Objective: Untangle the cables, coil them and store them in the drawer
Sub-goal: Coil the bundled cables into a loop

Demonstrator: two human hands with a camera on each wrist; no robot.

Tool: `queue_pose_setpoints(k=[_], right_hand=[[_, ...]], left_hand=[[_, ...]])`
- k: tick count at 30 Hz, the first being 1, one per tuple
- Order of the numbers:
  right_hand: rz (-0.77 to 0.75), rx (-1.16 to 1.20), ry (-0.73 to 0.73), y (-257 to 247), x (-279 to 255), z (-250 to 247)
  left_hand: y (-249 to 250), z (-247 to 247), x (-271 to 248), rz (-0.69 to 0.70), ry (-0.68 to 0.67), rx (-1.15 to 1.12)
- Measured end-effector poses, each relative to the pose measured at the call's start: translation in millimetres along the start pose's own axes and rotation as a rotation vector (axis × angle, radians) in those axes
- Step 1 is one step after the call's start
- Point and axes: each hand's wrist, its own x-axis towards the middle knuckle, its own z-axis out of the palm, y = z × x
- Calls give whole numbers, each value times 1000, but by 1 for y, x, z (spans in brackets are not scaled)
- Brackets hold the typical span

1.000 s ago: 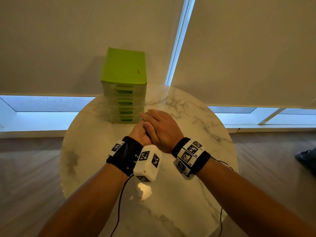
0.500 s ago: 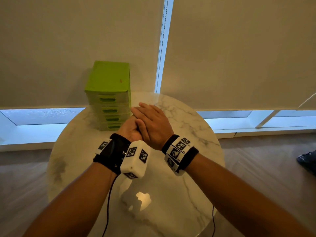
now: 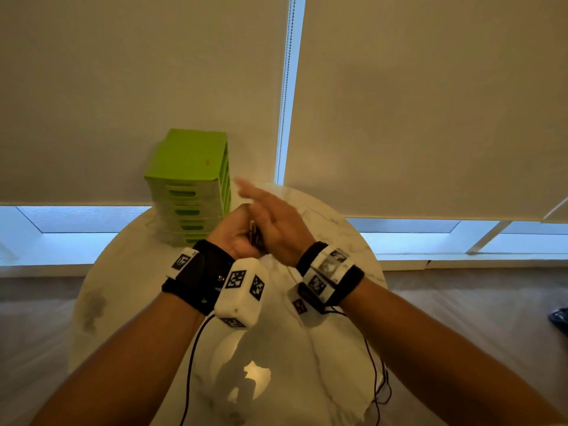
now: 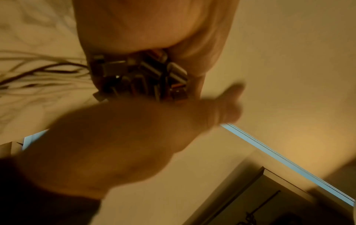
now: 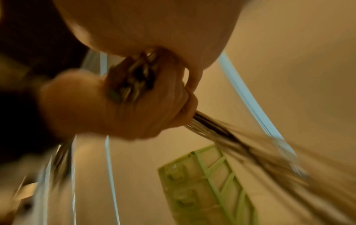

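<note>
My left hand (image 3: 233, 238) is a fist gripping a bundle of cables (image 3: 255, 236), with the plug ends sticking out toward me. In the right wrist view that fist (image 5: 115, 112) holds the plugs (image 5: 133, 82), and the loose strands (image 5: 221, 130) trail out past its fingers, blurred. My right hand (image 3: 273, 219) is beside the fist with straight, blurred fingers, its palm against the plug ends (image 4: 138, 76). The green drawer unit (image 3: 187, 167) stands at the table's far left, all drawers shut; it also appears low in the right wrist view (image 5: 208, 182).
Both hands hover over a round white marble table (image 3: 322, 348). Pale roller blinds and a bead chain (image 3: 287, 87) hang behind it. Thin black wires (image 3: 190, 364) run from my wrist cameras. Wooden floor surrounds the table, with a dark object (image 3: 559, 321) at the right edge.
My right hand lay curled over the left fist; now its fingers are straight and lifted, and the plug ends show between the hands. My view has tipped upward.
</note>
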Motion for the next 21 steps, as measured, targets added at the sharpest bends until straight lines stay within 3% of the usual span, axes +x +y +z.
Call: queue_pose_setpoints(k=[3, 6, 10, 12, 17, 19, 21], right_hand=[[241, 246, -50, 13, 9, -21], [225, 78, -267, 32, 21, -39], [282, 78, -562, 43, 24, -46], [204, 8, -532, 52, 16, -30], [153, -36, -201, 62, 14, 0], [95, -142, -194, 59, 19, 1], [124, -149, -175, 57, 22, 2]], left_hand=[[1, 6, -1, -60, -87, -135], [-2, 2, -2, -47, -137, -168], [-4, -8, -6, -73, -176, -225], [-3, -7, -10, -51, -207, -197], [-15, -7, -24, -20, -406, -402], [-29, -5, -31, -20, -469, -466], [-42, -4, -34, -37, -429, -453]])
